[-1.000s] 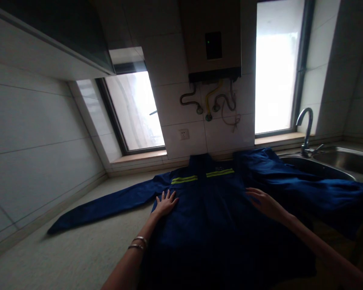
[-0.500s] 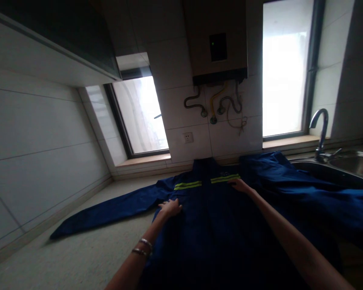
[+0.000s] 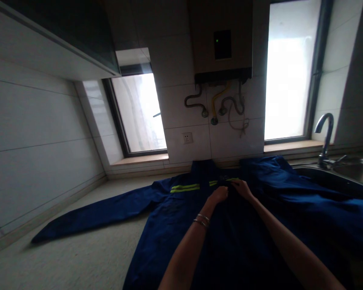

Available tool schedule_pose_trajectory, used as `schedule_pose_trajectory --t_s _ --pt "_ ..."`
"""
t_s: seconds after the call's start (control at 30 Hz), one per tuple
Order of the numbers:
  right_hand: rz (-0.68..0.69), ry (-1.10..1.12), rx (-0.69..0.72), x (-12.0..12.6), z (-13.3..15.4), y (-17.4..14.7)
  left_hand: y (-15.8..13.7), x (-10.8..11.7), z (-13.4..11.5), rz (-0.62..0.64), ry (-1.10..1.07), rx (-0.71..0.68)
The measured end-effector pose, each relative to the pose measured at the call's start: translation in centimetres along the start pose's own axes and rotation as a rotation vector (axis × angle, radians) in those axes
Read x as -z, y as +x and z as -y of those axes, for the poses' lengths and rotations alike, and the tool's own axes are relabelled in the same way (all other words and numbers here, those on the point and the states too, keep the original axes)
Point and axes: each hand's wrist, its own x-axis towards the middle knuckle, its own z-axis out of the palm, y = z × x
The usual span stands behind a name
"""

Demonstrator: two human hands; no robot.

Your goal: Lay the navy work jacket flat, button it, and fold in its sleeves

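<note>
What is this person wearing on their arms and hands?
Both forearms are bare, with no sleeves in view. The left wrist carries two thin metallic bangles. The left hand and right hand wear no gloves; rings cannot be made out.

Dark blue jacket (image 3: 181, 213) with yellow-green stripes (image 3: 185, 188); speckled grey counter (image 3: 87, 257)

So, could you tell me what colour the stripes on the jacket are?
Yellow-green stripes on the dark blue jacket, clearest in the head view.
</note>
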Motion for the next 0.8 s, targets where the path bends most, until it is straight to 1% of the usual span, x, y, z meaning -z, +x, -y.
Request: schedule_pose_trajectory --t_s 0.07,0.27,0.47,0.67,0.8 --pt "-0.016 0.01 0.021 0.0 0.2 0.3 0.5 -0.8 0.1 -0.023 -0.006 0.014" --pt "-0.044 0.034 0.036 -0.2 0.6 0.7 0.6 -2.5 0.8 -0.16 -0.013 0.083" --pt "-0.047 0.039 0.037 -0.5 0.4 0.7 1.4 -3.4 0.5 -0.179 -0.02 0.128" --pt "-0.053 0.034 0.064 -0.3 0.7 0.7 2.0 -4.0 0.1 -0.211 -0.015 0.233" --pt "-0.051 0.038 0.093 0.0 1.0 0.8 2.1 -4.1 0.5 -0.249 -0.027 0.214"
